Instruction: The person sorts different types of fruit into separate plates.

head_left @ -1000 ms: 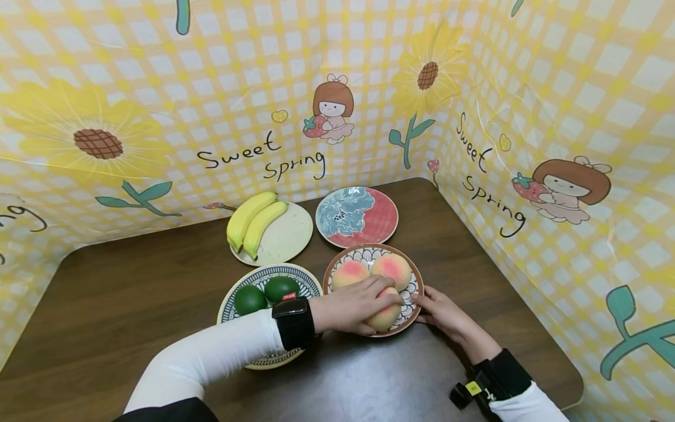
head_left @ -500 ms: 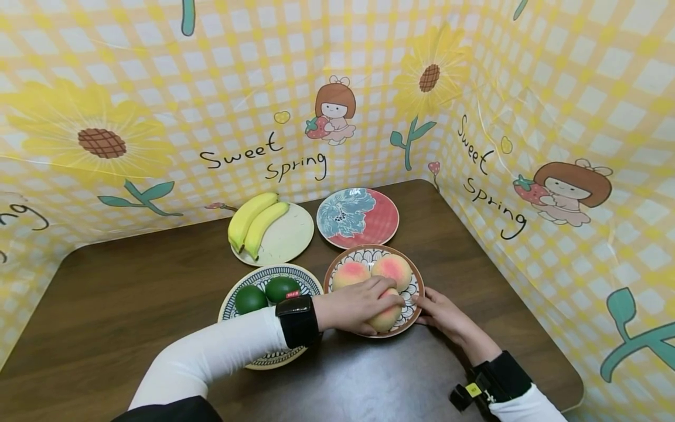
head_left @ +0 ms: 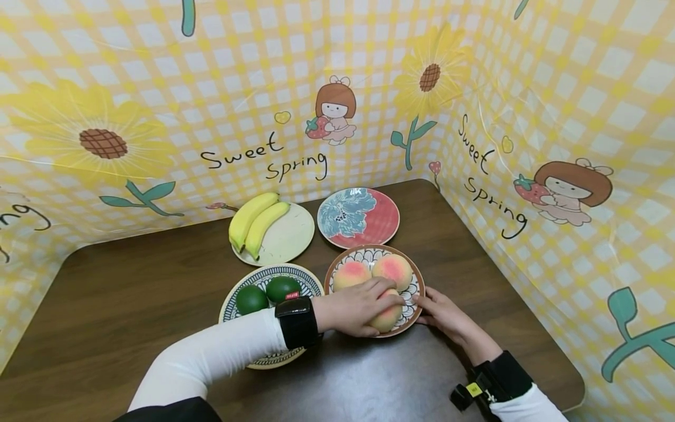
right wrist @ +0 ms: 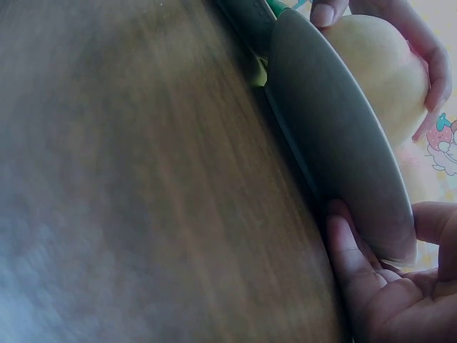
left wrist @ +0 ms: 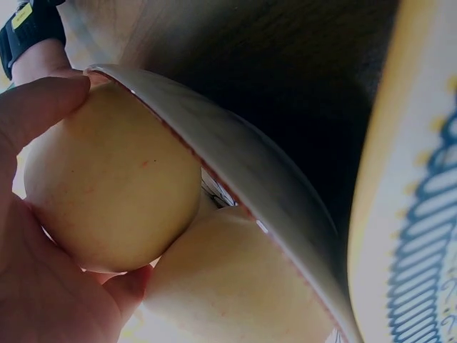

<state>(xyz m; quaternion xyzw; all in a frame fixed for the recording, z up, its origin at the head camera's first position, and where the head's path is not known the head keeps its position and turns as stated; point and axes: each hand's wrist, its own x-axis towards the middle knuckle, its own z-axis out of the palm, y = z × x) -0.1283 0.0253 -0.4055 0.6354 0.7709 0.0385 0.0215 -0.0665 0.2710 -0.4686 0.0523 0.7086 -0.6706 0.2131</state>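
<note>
Left hand (head_left: 354, 308) and right hand (head_left: 445, 315): practically unmoved since a second ago; only the whole head view has slid very slightly, dishes and fruit with it.
Front peach (head_left: 387, 319): in the near part of the brown-rimmed bowl (head_left: 411, 305), partly covered by the left hand and touching a neighbouring peach.
Left-hand hold: thumb and fingers curve round the front peach, spread about as wide as the fruit.
Right-hand hold: nearly closed, pinching the bowl's right edge from above and below.
Rest of the bowl: far-left peach (head_left: 351, 275) and far-right peach (head_left: 392, 271), side by side.
Peach handling: probably light and fairly firm, with smooth skin; being round, it could roll out of an off-centre pinch. If real, it would bruise under hard fingertips.
Peach grip: best at its widest part, thumb on the near side, fingers opposite, where the neighbour leaves room.
Bowl handling: looks like glazed ceramic, so likely stiff, heavier than the fruit, slick and easily chipped; the rim with fingers beneath suits it.
Around them on the bench (head_left: 142, 299): blue-patterned dish (head_left: 274, 271) with green fruits (head_left: 251, 299) just left; behind, bananas (head_left: 252, 217) on a pale plate (head_left: 290, 234) and a red-and-blue plate (head_left: 382, 220).
</note>
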